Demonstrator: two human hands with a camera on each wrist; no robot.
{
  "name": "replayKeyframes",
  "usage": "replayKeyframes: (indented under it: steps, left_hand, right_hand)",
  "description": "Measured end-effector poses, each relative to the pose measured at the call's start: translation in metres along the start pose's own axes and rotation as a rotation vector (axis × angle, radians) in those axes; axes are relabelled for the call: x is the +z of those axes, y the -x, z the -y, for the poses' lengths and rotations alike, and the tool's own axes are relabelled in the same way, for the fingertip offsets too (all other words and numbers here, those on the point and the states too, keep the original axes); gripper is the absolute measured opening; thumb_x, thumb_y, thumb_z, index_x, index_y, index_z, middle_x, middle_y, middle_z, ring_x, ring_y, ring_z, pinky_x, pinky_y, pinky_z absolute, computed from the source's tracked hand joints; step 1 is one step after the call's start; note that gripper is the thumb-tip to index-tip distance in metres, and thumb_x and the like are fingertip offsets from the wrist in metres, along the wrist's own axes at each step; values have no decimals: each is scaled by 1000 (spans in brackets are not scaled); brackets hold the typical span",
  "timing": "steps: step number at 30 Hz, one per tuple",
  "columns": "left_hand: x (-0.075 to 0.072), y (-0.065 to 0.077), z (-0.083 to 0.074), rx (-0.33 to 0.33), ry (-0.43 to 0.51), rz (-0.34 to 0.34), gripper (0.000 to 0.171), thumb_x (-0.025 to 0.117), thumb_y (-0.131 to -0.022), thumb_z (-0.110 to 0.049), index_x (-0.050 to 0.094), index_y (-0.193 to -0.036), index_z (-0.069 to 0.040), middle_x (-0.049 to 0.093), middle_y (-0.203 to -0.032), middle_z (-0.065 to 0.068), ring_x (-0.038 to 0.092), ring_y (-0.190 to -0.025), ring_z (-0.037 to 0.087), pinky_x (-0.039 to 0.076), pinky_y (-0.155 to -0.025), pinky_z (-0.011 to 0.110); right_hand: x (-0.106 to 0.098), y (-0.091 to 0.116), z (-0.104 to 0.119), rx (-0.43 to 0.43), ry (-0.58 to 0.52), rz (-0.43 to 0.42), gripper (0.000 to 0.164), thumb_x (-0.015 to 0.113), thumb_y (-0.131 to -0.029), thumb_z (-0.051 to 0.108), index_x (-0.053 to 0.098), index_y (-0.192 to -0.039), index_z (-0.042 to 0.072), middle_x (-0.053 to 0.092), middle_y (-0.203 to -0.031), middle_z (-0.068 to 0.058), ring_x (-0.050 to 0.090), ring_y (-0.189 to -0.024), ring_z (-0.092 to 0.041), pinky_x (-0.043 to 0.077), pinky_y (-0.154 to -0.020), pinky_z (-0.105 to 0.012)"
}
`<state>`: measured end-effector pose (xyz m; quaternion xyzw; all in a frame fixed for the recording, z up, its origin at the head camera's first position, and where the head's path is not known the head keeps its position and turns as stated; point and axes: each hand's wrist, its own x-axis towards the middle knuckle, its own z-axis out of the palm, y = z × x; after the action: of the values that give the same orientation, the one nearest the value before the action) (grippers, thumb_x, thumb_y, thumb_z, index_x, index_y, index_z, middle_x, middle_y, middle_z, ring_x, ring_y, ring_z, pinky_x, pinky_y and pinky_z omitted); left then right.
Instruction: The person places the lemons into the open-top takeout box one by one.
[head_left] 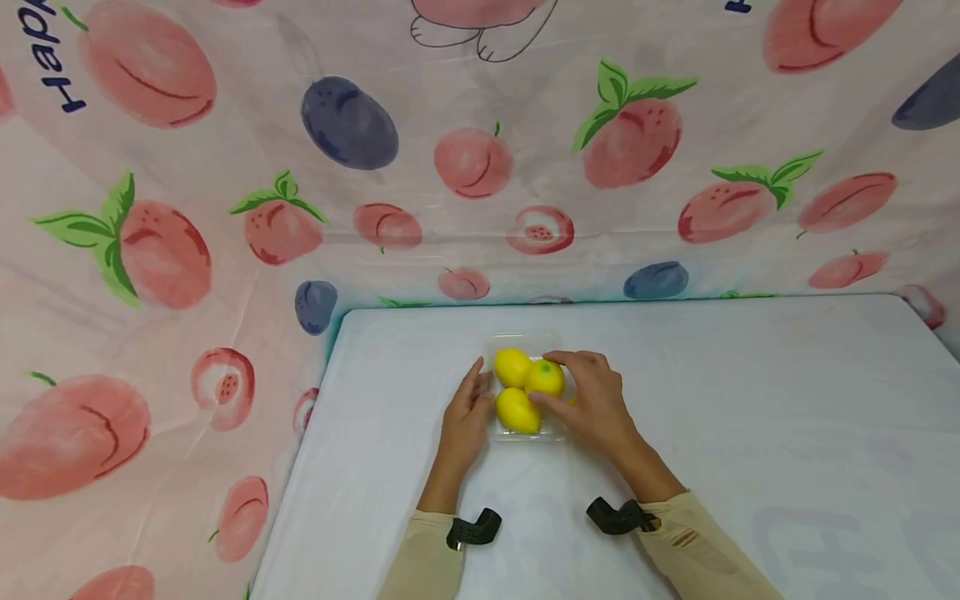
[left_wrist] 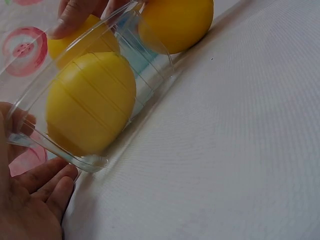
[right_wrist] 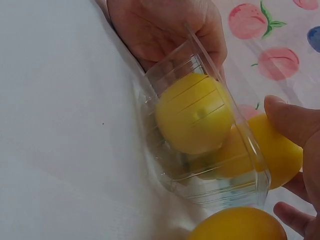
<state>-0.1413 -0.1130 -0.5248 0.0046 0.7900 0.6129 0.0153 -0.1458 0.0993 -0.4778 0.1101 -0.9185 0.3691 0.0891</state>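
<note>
A clear plastic container [head_left: 523, 340] sits on the table with lemons in it. Two lemons, one at the far left [head_left: 512, 367] and one nearer [head_left: 518, 410], lie along its left side. My right hand [head_left: 596, 407] pinches a third lemon [head_left: 545, 378] between thumb and fingers at the container's right side; in the right wrist view this lemon [right_wrist: 280, 152] overlaps the rim. Beside the container lies another lemon [right_wrist: 240, 226], mostly hidden under my right hand in the head view. My left hand [head_left: 465, 421] is at the container's left wall, its fingers extended and relaxed.
A white cloth covers the table [head_left: 750, 400]. Behind it and to the left hangs a fruit-printed curtain [head_left: 420, 275]. Each wrist carries a black camera mount, one on the left [head_left: 475, 529] and one on the right [head_left: 621, 516].
</note>
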Motion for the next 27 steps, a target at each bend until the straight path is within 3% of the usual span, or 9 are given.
replayKeyframes:
  steps: [8, 17, 27]
  left_hand:
    - [0, -1, 1, 10, -2, 6, 56, 50, -105, -19, 38, -158, -34, 57, -149, 1, 53, -138, 25, 41, -117, 50]
    - [-1, 0, 2, 14, 5, 9, 56, 50, -105, -17, 38, -157, -34, 57, -149, 3, 54, -136, 26, 41, -116, 51]
    - [-1, 1, 4, 11, 37, 8, 56, 52, -105, -16, 38, -158, -31, 56, -150, 6, 53, -137, 29, 40, -117, 52]
  right_hand:
    - [5, -1, -1, 18, 33, 18, 61, 84, -82, 43, 64, -132, 15, 68, -131, -9, 48, -128, -36, 36, -98, -65]
    - [7, -3, -2, 0, 35, 4, 43, 72, -94, 41, 68, -129, 18, 70, -130, -7, 50, -127, -35, 36, -100, -66]
    - [11, -1, -1, 19, 100, -11, 40, 76, -91, 39, 72, -125, 18, 73, -125, -7, 53, -124, -34, 38, -97, -66]
